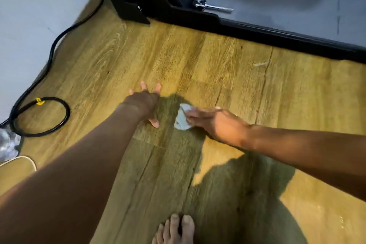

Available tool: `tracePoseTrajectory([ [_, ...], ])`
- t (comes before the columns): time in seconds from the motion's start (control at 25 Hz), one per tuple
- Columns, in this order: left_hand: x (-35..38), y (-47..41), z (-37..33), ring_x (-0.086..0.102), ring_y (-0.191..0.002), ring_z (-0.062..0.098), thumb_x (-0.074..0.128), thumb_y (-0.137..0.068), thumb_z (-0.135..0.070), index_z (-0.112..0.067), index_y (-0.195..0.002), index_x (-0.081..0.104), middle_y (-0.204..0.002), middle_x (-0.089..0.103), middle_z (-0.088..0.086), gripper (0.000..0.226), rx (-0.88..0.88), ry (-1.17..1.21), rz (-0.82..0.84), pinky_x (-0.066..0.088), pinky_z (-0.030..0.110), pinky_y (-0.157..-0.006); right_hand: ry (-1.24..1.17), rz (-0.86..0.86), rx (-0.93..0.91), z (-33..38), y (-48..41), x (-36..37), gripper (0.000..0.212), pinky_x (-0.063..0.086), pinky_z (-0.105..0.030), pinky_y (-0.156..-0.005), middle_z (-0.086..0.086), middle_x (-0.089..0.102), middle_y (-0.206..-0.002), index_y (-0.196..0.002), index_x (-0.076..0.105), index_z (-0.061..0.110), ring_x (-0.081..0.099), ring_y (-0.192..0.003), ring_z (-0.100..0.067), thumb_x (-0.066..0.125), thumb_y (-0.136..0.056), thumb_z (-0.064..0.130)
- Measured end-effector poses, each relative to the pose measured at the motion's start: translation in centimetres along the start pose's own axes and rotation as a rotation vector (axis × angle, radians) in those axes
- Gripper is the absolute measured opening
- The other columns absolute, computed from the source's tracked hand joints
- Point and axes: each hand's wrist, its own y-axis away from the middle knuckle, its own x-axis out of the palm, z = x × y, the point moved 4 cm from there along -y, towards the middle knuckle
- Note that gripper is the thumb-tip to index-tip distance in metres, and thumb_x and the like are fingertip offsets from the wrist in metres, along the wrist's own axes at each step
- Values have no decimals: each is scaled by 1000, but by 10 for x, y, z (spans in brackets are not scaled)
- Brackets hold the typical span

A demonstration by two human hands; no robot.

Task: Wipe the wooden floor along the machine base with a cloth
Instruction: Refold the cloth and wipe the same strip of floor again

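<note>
The cloth is small, pale blue-white and crumpled into a loose wad, and it lies on the wooden floor, pinned under the fingers of the right hand, which close over its right edge and press it down; the picture is blurred there, so the exact grip is hard to read. Just left of those fingers, apart from the cloth, the left hand rests flat on the floor with its fingers spread wide and holding nothing. The floor is yellow-brown planking with clear grain, and a shadow darkens it under and behind both hands. Well beyond the fingers, the black base of the machine runs as a dark strip across the floor toward the right, with a grey deck above it and a metal pin lying near its upright. Far to the left of the left hand, a black cable trails along the wall and coils into a loop with a yellow tag. Behind the hands, at the lower edge, a bare foot stands on the planks.
</note>
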Motion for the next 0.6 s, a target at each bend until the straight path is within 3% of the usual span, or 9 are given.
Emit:
tracePoseTrajectory([
  [0.08,-2,0,-2,-1,-140,50,81,-72,-35,-27,-148,-22,-153,-25,19,128,2,-39,4,27,55,-110,32,159,-148,13,8,3,46,26,-31,-115,8,34,-151,-143,39,24,29,-139,-8,34,-96,25],
  [0.24,-3,1,-2,2,-140,51,79,-72,-42,-25,-148,-23,-153,-22,21,128,22,-70,11,26,54,-111,105,36,365,-19,-17,-31,55,31,-30,-111,12,14,-156,-148,28,27,16,-142,-5,38,-99,4],
  [0.28,-3,1,-1,2,-140,51,79,-72,-43,-25,-148,-23,-153,-22,21,128,25,-81,8,26,55,-111,126,5,409,-9,-18,-27,57,31,-32,-111,9,11,-157,-149,25,25,14,-143,-7,38,-98,2],
  [0.32,-3,0,0,2,-140,51,79,-71,-44,-25,-147,-23,-153,-21,22,129,24,-93,5,26,55,-110,115,29,369,6,-13,-17,60,33,-34,-110,5,10,-157,-149,23,23,17,-143,-11,39,-96,1],
  [0.36,-3,-2,1,3,-140,51,79,-70,-46,-25,-148,-23,-153,-20,22,130,22,-107,-1,27,56,-110,58,96,199,27,-4,4,61,36,-38,-109,0,11,-157,-149,21,21,24,-142,-16,42,-95,2],
  [0.4,-1,-3,2,4,-140,50,80,-68,-48,-24,-148,-22,-153,-18,23,131,23,-124,-8,27,56,-110,-140,204,49,54,9,21,60,37,-42,-108,-5,16,-155,-148,22,19,31,-138,-19,45,-94,7],
  [0.48,0,-7,0,1,-141,48,80,-66,-50,-20,-149,-20,-154,-16,25,133,48,-171,-39,29,55,-109,-170,236,-212,73,29,25,50,30,-43,-113,-2,25,-154,-144,32,18,27,-140,-13,41,-95,14],
  [0.56,-1,-12,1,-9,-142,43,82,-63,-49,-15,-150,-15,-155,-19,19,134,104,-206,-95,30,54,-109,66,276,-218,44,14,8,58,33,-36,-112,10,14,-155,-145,29,26,19,-143,-9,39,-94,3],
  [0.6,-2,-15,-1,-11,-142,42,83,-61,-49,-14,-150,-14,-155,-20,17,136,133,-216,-112,29,55,-108,100,262,-66,23,-1,-3,63,37,-34,-109,15,7,-154,-146,24,31,19,-143,-9,40,-94,0],
])
